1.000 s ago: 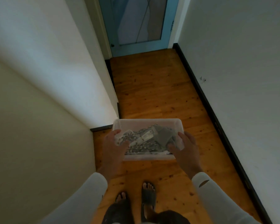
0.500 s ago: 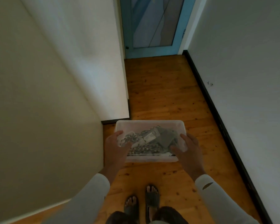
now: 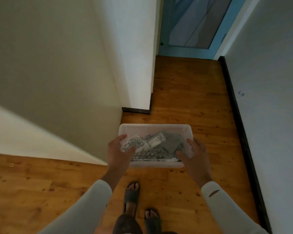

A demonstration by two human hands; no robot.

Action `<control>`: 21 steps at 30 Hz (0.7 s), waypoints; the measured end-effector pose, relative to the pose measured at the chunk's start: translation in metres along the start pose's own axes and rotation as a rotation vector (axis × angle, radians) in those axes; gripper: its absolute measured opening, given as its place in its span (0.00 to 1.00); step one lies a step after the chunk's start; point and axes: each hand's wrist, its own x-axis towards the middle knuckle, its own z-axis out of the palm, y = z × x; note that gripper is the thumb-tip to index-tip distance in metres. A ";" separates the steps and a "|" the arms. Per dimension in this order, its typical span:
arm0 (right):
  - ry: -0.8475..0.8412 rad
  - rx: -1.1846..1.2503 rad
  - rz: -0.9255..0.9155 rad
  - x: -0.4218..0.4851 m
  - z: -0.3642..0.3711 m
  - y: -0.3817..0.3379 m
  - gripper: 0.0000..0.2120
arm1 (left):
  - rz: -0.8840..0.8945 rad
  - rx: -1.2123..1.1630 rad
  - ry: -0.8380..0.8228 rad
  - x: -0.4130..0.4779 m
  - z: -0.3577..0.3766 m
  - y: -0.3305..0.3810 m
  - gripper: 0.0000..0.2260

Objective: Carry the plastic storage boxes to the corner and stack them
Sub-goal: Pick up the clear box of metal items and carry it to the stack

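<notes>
I see one plastic storage box [image 3: 155, 127], clear, rectangular, with rounded corners and no lid. It is level in the air above the wooden floor [image 3: 184, 92], long side toward me. The left hand [image 3: 119, 153] and right hand [image 3: 195, 156] grip its short ends. Inside lie grey tangled items [image 3: 169, 144] that I cannot identify.

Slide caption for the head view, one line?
Person's left hand and right hand hold a clear plastic storage box of grey items above a wooden floor.
</notes>
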 end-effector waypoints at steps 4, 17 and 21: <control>-0.071 0.007 0.000 -0.027 -0.002 0.005 0.24 | -0.054 -0.044 0.062 -0.045 -0.009 -0.020 0.24; -0.288 -0.132 -0.240 -0.074 0.051 -0.021 0.18 | -0.239 -0.224 0.299 -0.134 -0.071 -0.081 0.22; -0.379 -0.101 -0.295 -0.086 0.076 -0.034 0.21 | -0.274 -0.292 0.400 -0.153 -0.091 -0.102 0.22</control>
